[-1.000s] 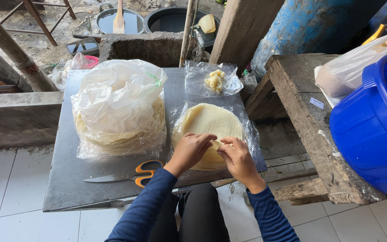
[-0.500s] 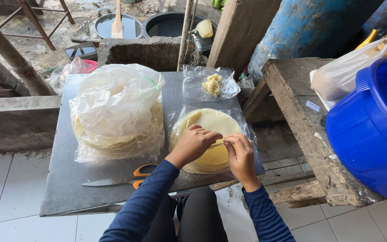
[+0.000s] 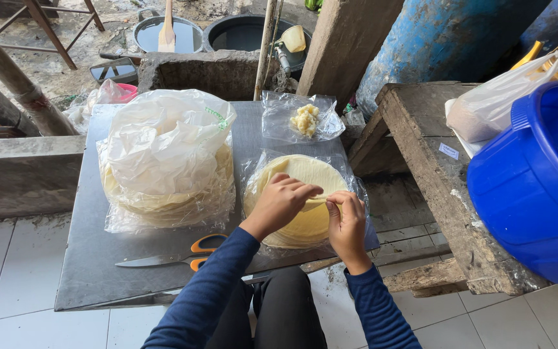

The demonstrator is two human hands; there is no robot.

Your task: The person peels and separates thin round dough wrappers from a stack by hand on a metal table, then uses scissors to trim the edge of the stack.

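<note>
A stack of thin round pale-yellow wrappers (image 3: pixel 305 178) lies on clear plastic on a grey metal tabletop (image 3: pixel 92 265). My left hand (image 3: pixel 281 201) rests on the stack with its fingers curled over the top sheet. My right hand (image 3: pixel 346 223) pinches the top sheet's edge at the stack's right side. Both sleeves are dark blue. A larger pile of wrappers in a clear plastic bag (image 3: pixel 166 161) sits to the left. Orange-handled scissors (image 3: pixel 169 256) lie near the table's front edge.
A small clear bag with a yellowish lump (image 3: pixel 305 120) lies behind the stack. A blue plastic tub (image 3: pixel 537 187) and a white bag (image 3: pixel 498 103) stand on a wooden bench (image 3: pixel 421 161) at right. Dark basins (image 3: pixel 240 32) and a concrete block (image 3: pixel 208 71) are behind the table.
Both hands stay on the wrapper stack; the fingers have shifted slightly along the top sheet's edge. The view has drifted a little.
</note>
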